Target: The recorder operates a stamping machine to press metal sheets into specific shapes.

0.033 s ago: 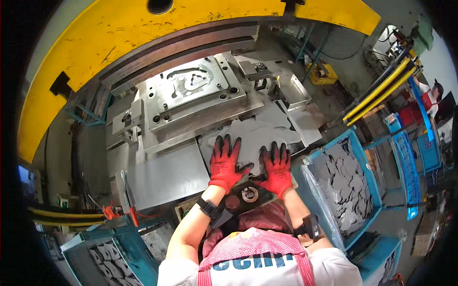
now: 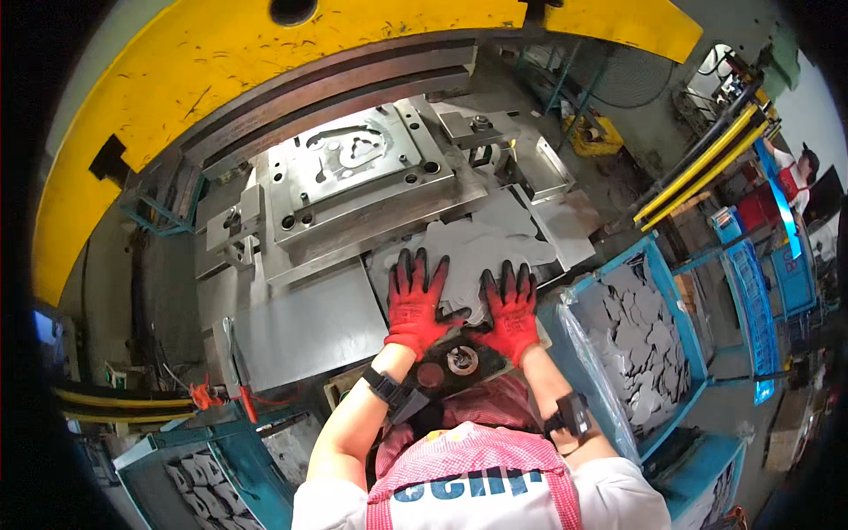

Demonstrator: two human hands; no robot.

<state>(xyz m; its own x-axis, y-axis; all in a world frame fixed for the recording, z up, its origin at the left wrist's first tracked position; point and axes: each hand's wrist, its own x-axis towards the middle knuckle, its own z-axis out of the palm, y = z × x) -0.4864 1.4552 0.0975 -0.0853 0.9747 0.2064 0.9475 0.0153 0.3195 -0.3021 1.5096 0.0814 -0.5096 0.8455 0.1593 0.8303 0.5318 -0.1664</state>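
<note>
"What has moved?"

"Almost nothing — the person's red-gloved left hand (image 2: pixel 412 305) and right hand (image 2: pixel 512 309) lie where they lay, fingers spread flat, gripping nothing."

"And the grey sheet-metal blanks (image 2: pixel 473 252)?"

"Under the fingers, on the surface (image 2: pixel 300 327) before the lower die (image 2: pixel 331 181)."

"What could go wrong?"

"Uneven pushing could slide the overlapping blanks apart — and edges, likely sharp, could nick the fingers."

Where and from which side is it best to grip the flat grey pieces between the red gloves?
Likely by the near edge, from the person's side: the flat grey pieces lie low, with nothing raised to grasp, and this edge lies between the left hand and right hand.
</note>
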